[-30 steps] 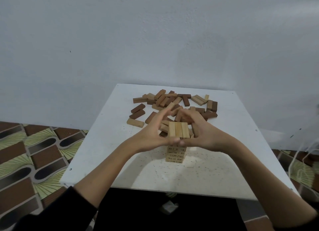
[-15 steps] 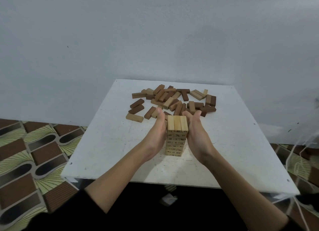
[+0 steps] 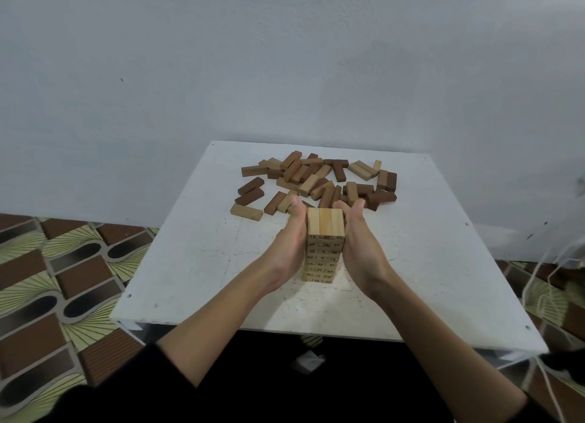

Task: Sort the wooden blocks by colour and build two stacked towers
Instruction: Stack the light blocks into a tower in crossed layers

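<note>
Both flat hands, left hand and right hand, are pressing the light tower sides. It is looking wobbly; squeezing gently near the middle is probably safest.

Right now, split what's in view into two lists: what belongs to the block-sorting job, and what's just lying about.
Part of the job:
- light wooden tower, pressed between the flat left hand and right hand
- pile of loose light and dark blocks
- white table they sit on

Just lying about:
- patterned floor mat
- loose string at right
- small pale object under the table
</note>
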Available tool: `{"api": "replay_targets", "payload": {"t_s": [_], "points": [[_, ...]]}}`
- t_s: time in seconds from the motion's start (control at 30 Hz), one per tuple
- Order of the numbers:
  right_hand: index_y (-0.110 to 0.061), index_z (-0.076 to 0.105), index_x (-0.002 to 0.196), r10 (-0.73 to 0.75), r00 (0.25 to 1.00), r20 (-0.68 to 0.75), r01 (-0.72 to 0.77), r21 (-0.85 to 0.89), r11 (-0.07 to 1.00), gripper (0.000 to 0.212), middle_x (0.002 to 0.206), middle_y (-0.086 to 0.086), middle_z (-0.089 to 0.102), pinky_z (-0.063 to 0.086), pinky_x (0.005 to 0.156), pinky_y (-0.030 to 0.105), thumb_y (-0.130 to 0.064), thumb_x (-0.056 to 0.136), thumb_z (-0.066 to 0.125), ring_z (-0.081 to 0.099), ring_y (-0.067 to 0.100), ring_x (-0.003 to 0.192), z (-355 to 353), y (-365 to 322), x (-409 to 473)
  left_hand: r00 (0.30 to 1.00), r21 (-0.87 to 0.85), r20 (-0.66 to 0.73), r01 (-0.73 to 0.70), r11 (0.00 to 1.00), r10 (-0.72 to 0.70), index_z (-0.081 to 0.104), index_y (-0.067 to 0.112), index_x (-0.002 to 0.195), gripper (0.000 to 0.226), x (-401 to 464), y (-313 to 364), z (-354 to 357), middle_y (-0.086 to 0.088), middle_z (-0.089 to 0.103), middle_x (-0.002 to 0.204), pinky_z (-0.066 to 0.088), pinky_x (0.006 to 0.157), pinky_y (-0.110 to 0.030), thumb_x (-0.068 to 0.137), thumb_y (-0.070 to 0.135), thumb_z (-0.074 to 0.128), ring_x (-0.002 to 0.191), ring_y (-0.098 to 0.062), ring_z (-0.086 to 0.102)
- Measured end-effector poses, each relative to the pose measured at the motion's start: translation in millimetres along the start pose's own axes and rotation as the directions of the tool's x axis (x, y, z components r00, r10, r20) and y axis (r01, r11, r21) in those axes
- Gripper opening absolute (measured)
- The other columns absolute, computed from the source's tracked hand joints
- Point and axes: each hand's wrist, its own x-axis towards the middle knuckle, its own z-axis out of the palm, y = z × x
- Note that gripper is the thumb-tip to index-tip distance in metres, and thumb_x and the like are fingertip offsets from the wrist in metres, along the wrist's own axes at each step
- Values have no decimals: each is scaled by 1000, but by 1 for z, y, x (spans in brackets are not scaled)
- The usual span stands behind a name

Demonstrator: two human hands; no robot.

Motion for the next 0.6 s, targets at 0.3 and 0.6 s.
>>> {"api": "replay_targets", "payload": {"t_s": [0.3, 0.6], "points": [[-29, 26, 141, -161, 973, 165, 196, -226, 954, 96, 135, -2, 46, 41, 104, 29, -19, 64, 82, 46, 5, 125, -45, -12, 1, 978, 300, -20, -191, 934, 206, 11, 26, 148, 113, -1, -3, -41, 5, 45, 139, 40, 95, -13, 63, 34, 84, 131, -3, 40], [-32, 22, 137, -226, 961, 156, 265, -302, 916, 93, 122, 7, 53, 37, 94, 6, -10, 67, 81, 46, 13, 122, -45, -14, 6, 963, 435, 6, -245, 866, 270, 13, 25, 147, 101, 8, -2, -38, 4, 53, 127, 36, 105, -24, 69, 23, 79, 116, -3, 52]]}}
